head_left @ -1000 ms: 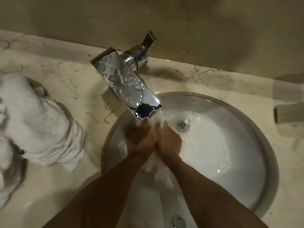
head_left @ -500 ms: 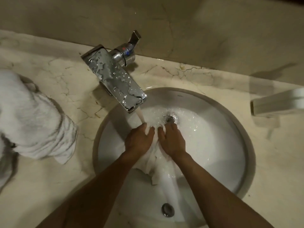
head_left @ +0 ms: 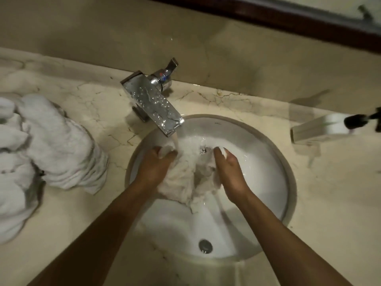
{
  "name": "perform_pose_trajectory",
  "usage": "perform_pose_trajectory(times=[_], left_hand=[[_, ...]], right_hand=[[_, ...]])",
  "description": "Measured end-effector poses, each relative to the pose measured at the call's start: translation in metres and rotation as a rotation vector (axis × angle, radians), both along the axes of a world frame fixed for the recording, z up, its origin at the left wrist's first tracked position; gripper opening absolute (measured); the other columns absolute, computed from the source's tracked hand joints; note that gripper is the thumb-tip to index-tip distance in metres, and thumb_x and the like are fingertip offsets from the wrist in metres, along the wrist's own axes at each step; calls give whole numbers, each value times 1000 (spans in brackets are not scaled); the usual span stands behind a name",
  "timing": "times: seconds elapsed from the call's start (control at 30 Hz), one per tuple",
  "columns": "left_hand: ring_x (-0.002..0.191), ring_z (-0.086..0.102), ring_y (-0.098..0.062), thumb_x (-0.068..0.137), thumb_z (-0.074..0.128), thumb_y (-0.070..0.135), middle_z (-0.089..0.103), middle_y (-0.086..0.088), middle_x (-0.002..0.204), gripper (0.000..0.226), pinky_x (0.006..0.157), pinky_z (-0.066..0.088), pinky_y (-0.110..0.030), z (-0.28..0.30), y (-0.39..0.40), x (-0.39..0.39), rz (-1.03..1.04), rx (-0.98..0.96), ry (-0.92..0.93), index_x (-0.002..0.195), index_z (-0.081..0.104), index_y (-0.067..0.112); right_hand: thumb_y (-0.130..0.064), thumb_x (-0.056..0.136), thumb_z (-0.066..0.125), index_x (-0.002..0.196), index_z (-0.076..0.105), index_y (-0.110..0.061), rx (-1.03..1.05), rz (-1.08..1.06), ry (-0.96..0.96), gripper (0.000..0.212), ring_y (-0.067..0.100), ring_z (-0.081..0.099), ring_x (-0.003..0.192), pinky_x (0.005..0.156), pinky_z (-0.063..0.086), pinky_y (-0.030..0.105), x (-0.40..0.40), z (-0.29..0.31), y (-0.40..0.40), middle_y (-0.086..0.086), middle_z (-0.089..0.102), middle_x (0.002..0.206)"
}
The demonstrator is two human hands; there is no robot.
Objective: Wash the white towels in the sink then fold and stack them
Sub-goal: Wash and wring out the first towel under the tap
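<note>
Gripping: your left hand (head_left: 153,169) is curling its fingers round a bunched corner of the soaked white terry towel (head_left: 190,178), clamped on it at the left of the basin.
Pinching: your right hand (head_left: 231,170) is nipping another fold of the same cloth between thumb and fingertips, so both of your hands are closed on it and standing apart, with the wet fabric sagging between them.
Towel: it is lying inside the round white ceramic sink (head_left: 274,182), crumpled into heavy, ropy wrinkles, its far edge sitting under the stream.
Water: a thin stream is falling from the spout and foaming over the cloth near the drain (head_left: 203,150), which is partly covered.
Faucet: the flat rectangular chrome faucet (head_left: 152,106) is jutting out over the basin's far rim, its polished top beaded with droplets, a slim lever tilting up behind it.
Overflow: a small round metal overflow cap (head_left: 205,246) is showing on the near wall of the bowl.
Pile: a fluffy heap of dry white towels (head_left: 41,151) is resting on the veined cream marble counter (head_left: 92,213), well to the left of the sink.
Right side: a pale rectangular block (head_left: 321,129) is sitting on the counter; you cannot tell what it is.
</note>
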State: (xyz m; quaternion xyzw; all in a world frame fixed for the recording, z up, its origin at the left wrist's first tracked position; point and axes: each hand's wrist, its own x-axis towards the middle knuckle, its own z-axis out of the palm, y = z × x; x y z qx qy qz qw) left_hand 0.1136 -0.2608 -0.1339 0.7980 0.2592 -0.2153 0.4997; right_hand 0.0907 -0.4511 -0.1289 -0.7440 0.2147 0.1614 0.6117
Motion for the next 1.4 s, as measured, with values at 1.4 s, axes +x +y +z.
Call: perform_pose_trajectory(times=[1.4], left_hand=[[64, 67, -7, 80, 72, 12, 72, 12, 65, 11, 56, 46, -17, 58, 32, -55, -314, -165, -8, 80, 74, 23]], right_hand=[[-28, 87, 58, 65, 51, -8, -577, 516, 67, 31, 15, 48, 61, 63, 39, 34, -71, 58, -38, 3, 51, 63]])
